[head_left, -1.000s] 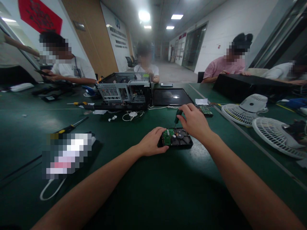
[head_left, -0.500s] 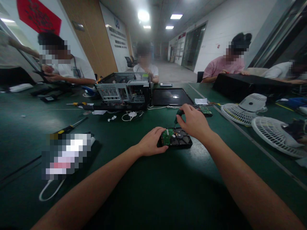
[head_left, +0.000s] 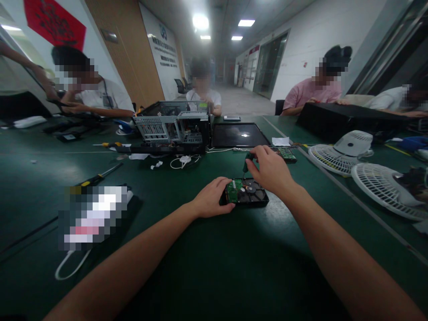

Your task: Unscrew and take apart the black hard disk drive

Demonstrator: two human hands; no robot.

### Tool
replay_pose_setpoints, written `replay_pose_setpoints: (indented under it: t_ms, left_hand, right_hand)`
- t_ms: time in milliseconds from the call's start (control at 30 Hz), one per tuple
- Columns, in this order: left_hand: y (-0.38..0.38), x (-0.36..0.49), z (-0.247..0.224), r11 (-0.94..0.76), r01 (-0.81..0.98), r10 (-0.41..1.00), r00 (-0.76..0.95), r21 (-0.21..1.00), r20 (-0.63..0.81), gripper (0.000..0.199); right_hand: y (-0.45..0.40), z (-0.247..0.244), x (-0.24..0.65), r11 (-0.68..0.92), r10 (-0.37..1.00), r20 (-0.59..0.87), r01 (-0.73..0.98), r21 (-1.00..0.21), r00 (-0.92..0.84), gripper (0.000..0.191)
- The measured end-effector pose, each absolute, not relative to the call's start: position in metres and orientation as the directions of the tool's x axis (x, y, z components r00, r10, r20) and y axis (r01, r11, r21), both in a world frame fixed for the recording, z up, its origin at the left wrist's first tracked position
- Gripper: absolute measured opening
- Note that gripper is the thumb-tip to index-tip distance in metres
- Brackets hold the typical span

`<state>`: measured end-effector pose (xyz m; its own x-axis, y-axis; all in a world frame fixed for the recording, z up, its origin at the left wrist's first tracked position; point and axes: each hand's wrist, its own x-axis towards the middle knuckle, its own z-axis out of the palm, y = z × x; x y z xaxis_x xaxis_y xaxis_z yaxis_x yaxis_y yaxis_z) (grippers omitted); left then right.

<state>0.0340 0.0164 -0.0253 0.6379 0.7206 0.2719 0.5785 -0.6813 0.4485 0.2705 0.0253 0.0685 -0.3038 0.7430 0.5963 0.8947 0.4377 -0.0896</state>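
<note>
- Hard drive (head_left: 249, 192), black with a green circuit board (head_left: 235, 189) at its left end, lying flat on the dark green worktop (head_left: 214, 258), between the person's two hands.
- Left hand (head_left: 212, 198): at the drive's left end, clamped on it, with fingers at the far edge and thumb at the near edge.
- Right hand (head_left: 272, 170): raised just above the drive's far right part, thumb and fingers closed together around the dark green handle of a small screwdriver (head_left: 248, 161).
- The screwdriver stands nearly upright, its shaft pointing down at the drive's far edge, close to the circuit board; whether the tip sits in a screw is too small to tell.
- Beyond the hands, an opened computer case (head_left: 172, 129) stands to the far left, beside a flat black panel (head_left: 239, 135).
- To the right lie two white fan-like grilles, one nearer (head_left: 379, 185), one farther (head_left: 329, 157).
- On the left lies a yellow-and-black screwdriver (head_left: 95, 179).
</note>
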Motion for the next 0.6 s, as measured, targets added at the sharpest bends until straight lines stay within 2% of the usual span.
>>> replay_pose_setpoints:
  t_ms: [167, 333, 600]
  left_hand:
    - [0.017, 0.0341, -0.0262, -0.675, 0.578, 0.726, 0.633, 0.459, 0.27, 0.083]
    - [0.0164, 0.0347, -0.0241, -0.667, 0.571, 0.73, 0.63, 0.478, 0.265, 0.082]
    - [0.0166, 0.0347, -0.0245, -0.677, 0.571, 0.723, 0.635, 0.465, 0.273, 0.081]
  right_hand:
    - [0.0257, 0.0678, 0.2707, 0.442, 0.733, 0.608, 0.893, -0.085, -0.305, 0.019]
    - [0.0239, 0.0689, 0.2697, 0.381, 0.746, 0.612, 0.922, -0.071, -0.262, 0.017]
    - [0.0239, 0.0664, 0.2685, 0.431, 0.717, 0.621, 0.901, -0.04, -0.315, 0.023]
